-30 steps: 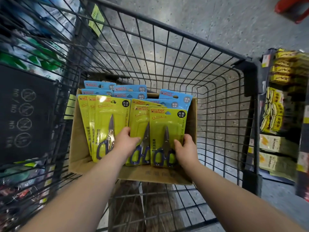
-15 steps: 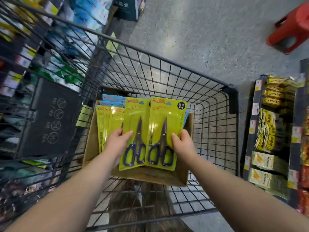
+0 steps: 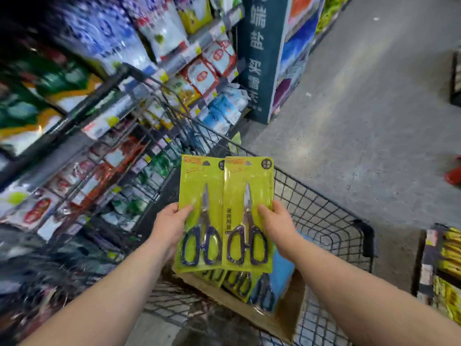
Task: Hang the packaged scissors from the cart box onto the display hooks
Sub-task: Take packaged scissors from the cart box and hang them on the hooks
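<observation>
Two yellow-green packs of scissors are lifted clear above the cart box, side by side and upright. My left hand [image 3: 169,227] grips the left pack [image 3: 199,196] at its left edge, thumb on the front. My right hand [image 3: 278,226] grips the right pack [image 3: 249,193] at its right edge, which overlaps the left pack. Below them the cardboard box [image 3: 277,318] in the wire cart [image 3: 324,216] holds more green and blue scissor packs [image 3: 249,285]. No display hooks can be made out.
Blurred shelves of bagged goods [image 3: 174,46] fill the left. A dark blue sign pillar [image 3: 259,56] stands ahead. Grey floor [image 3: 361,121] opens to the right, with a red stool [image 3: 454,174] at the edge and a yellow-stocked shelf [image 3: 446,265] at lower right.
Both hands have raised the two green packs out of the box and higher. The view has swung up and left, bringing the left shelves into sight.
</observation>
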